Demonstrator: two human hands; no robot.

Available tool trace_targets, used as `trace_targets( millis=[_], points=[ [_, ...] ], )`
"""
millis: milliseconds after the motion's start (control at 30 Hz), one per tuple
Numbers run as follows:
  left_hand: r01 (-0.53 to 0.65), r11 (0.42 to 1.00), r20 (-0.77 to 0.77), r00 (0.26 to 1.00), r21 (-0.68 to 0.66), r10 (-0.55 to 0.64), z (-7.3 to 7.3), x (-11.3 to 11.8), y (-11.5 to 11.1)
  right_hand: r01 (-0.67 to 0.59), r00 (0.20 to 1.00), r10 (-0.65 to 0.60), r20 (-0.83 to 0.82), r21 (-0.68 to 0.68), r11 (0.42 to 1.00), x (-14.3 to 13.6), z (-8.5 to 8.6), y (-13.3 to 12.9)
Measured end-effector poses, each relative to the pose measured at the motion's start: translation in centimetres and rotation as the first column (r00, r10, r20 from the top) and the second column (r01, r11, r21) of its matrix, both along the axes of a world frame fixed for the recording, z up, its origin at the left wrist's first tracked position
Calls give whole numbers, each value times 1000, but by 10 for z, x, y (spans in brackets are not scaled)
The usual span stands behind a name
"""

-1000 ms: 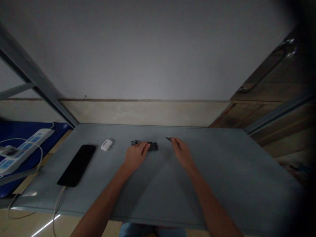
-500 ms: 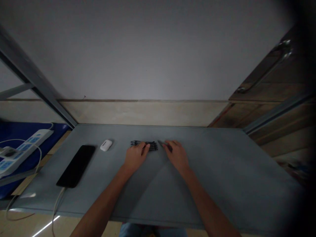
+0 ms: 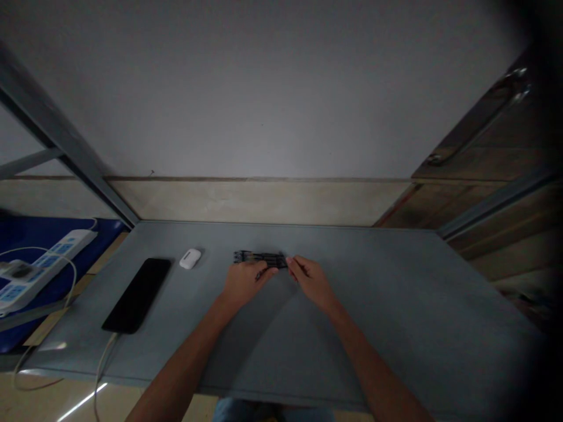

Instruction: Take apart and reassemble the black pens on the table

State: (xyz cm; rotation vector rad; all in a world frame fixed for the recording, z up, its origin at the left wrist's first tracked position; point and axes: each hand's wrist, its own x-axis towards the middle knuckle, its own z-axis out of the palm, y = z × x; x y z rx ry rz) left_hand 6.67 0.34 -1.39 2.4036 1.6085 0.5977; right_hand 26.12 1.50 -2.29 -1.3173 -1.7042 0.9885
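Observation:
A row of slim black pens [image 3: 268,258] lies side by side, pointing left to right, on the grey tabletop. My left hand [image 3: 247,281] is closed over the near side of the row, its thumb along the front and its fingertips partly hidden. At the right end of the row, my right hand [image 3: 309,278] pinches with thumb and forefinger the end of a pen; most of that pen cannot be told apart from the others.
Left of my hands lie a white earbud case [image 3: 190,258] and a black smartphone [image 3: 137,296] with a cable [image 3: 102,363] running over the front edge. A white power strip [image 3: 48,266] rests on a blue surface beyond the table's left edge. A wall [image 3: 264,199] rises behind.
My right hand has come slightly left and down to the row's right end with the pen it held apart before. My left thumb has shifted right along the near side.

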Motion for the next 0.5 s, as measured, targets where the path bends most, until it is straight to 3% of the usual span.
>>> trace_targets(
  millis=[233, 500],
  points=[
    [-145, 988, 197, 968, -56, 153, -4, -4, 9, 43, 997, -40, -59, 44, 998, 5, -1, 5],
    [-76, 976, 493, 853, -203, 169, -8, -3, 15, 84, 996, -84, -19, 15, 996, 3, 2, 0]
  ],
)
